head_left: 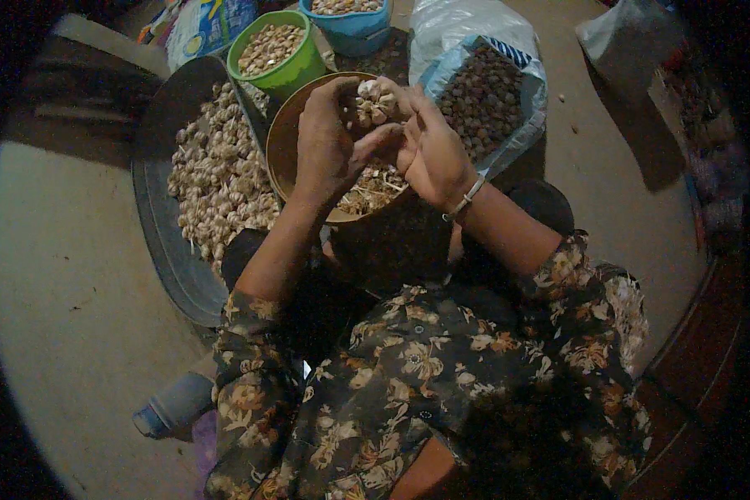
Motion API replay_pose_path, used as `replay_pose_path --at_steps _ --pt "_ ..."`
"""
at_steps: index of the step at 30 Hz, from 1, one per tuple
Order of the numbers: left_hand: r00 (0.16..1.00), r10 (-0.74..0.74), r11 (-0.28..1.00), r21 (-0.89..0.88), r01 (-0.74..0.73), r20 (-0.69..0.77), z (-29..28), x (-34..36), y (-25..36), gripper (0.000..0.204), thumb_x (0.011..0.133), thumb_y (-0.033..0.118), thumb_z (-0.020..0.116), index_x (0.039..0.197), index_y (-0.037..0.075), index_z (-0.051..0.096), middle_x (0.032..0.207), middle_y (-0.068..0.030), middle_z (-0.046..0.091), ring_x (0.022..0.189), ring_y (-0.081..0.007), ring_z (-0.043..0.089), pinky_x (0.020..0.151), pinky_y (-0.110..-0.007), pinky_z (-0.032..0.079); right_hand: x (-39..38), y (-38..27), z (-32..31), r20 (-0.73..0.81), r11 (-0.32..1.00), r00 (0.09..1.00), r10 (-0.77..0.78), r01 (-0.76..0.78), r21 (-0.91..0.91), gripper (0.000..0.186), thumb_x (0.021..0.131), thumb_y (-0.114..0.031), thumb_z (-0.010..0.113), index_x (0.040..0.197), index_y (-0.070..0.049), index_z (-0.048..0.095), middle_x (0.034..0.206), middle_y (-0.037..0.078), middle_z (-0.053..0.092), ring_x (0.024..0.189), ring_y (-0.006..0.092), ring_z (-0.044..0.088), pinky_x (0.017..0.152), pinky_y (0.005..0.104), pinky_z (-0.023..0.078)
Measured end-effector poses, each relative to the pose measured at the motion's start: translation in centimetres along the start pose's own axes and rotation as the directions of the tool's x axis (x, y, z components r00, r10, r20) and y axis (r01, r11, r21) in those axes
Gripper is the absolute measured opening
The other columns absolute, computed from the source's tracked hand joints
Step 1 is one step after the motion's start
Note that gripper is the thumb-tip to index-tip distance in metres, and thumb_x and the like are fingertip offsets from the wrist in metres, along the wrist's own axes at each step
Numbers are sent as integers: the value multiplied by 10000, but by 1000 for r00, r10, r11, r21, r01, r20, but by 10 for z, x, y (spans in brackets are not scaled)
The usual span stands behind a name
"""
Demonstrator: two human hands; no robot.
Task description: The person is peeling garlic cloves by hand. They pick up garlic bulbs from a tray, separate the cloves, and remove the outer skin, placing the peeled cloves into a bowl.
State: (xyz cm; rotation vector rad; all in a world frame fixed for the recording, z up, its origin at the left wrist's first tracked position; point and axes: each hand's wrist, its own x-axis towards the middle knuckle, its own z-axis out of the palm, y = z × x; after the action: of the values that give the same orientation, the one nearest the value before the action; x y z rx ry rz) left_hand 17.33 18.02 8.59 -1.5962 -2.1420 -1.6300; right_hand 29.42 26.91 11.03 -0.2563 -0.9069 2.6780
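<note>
We hold a garlic bulb (373, 104) near the top middle, over the brown bowl (277, 142). Left hand (325, 142) and right hand (429, 150) fingers pinch it. It looks light, dry, crumbly; best held by its sides.

Both forearms come up from below, bare to elbows, flowery sleeves pushed back. Left hand (329, 142) raised, back facing camera, fingers curled in, thumb reaching toward other hand. Right hand (432, 150) close beside it, fingers bent, fingertips meeting left ones. Thin band on right wrist. Hands touching.
</note>
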Motion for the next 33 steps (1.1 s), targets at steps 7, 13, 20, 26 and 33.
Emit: replay_pose_path --at_steps 7,13,20,26,33 --pt "990 -40 894 -438 95 133 -24 7 17 506 782 -46 666 1226 12 431 1170 -120 530 1077 -190 535 904 -303 459 -4 -17 -17 -70 613 949 -307 142 -777 429 988 -272 407 1364 -67 375 916 52 566 744 96 550 703 231 458" --pt "953 -96 806 -540 244 287 -28 0 21 534 824 -54 607 1306 19 387 1227 -111 502 1092 -183 526 939 -306 447 -4 -28 -12 107 413 922 -373 268 -870 342 934 -268 526 1201 -53 524 962 105 627 834 160 612 742 299 490" --pt "865 -99 820 -451 351 493 -37 -1 27 510 863 34 591 1339 22 407 1315 -104 464 1160 -183 487 968 -318 421 -1 -20 -21 157 564 980 -122 199 -801 408 940 -347 510 1156 -4 558 1050 103 633 969 153 576 842 294 459" --pt "832 -138 694 -547 468 537 -34 -1 27 521 854 37 603 1335 16 406 1308 -105 470 1163 -190 489 967 -326 425 0 -6 -46 222 436 938 -268 323 -840 402 963 -302 452 1171 32 533 1057 122 625 960 188 591 846 284 456" --pt "848 -91 720 -554 418 522 -32 -1 30 521 845 8 601 1323 5 394 1251 -113 496 1130 -186 509 949 -320 440 12 0 -55 330 207 870 -365 422 -883 343 975 -242 386 1166 6 526 991 150 609 920 233 604 769 320 494"
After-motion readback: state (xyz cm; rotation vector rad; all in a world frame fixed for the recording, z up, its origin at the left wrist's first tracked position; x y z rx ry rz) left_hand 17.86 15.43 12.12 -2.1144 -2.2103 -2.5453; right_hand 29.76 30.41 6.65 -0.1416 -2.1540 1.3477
